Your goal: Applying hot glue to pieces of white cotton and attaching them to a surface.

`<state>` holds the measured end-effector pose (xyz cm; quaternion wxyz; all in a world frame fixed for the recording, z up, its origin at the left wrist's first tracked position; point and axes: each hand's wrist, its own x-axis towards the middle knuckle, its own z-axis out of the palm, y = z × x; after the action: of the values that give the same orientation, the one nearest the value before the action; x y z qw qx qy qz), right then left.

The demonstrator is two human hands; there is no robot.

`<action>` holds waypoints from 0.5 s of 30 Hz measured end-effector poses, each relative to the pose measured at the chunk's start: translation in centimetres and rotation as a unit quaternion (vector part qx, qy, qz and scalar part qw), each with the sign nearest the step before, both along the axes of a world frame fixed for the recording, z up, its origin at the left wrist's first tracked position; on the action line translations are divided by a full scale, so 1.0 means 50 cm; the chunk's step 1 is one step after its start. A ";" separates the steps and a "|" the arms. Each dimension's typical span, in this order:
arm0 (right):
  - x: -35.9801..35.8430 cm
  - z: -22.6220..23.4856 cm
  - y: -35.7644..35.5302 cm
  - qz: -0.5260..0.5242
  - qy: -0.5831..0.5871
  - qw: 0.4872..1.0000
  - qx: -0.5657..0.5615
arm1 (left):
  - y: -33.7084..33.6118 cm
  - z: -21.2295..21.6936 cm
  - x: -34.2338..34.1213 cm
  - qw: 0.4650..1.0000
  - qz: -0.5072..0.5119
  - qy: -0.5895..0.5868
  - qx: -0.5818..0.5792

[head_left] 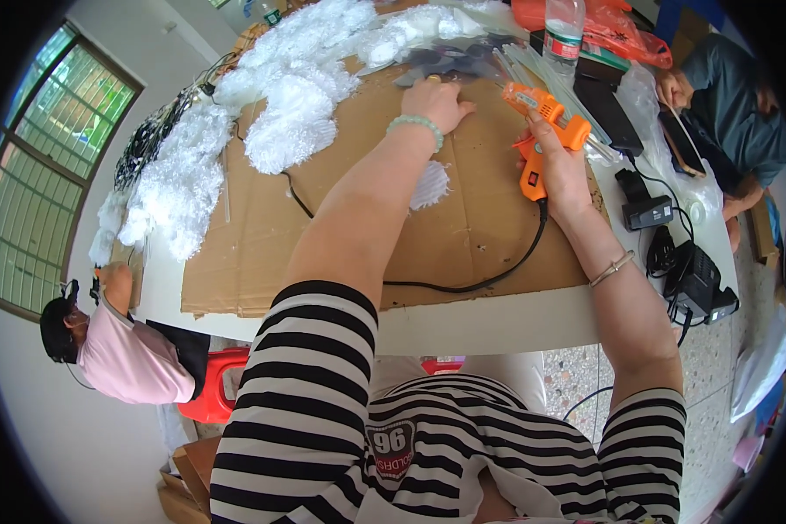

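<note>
My right hand (557,166) is closed around an orange hot glue gun (546,113), its nozzle pointing up and to the left. A black cord runs from the glue gun's handle down over the brown cardboard (506,244). My left hand (435,103) reaches to the far part of the cardboard, thumb spread out to the side. Its fingertips are partly hidden, close to some dark grey translucent discs (458,59); I cannot tell whether they touch. Below my left wrist, a small white fuzzy piece (431,185) lies on the cardboard, partly covered by my forearm.
White fluffy tinsel-like pieces (293,113) heap along the left and far side. Clear glue sticks (550,83), a plastic bottle (564,35) and black power adapters (694,284) lie at right. One person in pink (131,358) sits left, another (729,105) right.
</note>
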<state>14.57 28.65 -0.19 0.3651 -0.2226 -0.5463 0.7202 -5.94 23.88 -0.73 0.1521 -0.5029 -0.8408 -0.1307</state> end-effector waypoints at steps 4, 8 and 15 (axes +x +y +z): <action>-0.001 0.006 -0.001 -0.009 -0.002 1.000 0.005 | -0.011 0.019 -0.019 0.999 -0.022 -0.025 -0.039; -0.018 -0.013 0.013 -0.007 0.007 1.000 0.022 | -0.034 0.028 -0.072 0.988 -0.059 -0.139 -0.020; -0.007 -0.006 0.017 0.000 -0.012 1.000 0.028 | -0.077 0.035 -0.087 0.972 -0.035 -0.231 0.023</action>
<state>14.24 29.53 -0.47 0.3647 -0.2206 -0.5708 0.7018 -10.29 20.05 1.02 -0.0389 -0.4846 -0.8317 -0.2681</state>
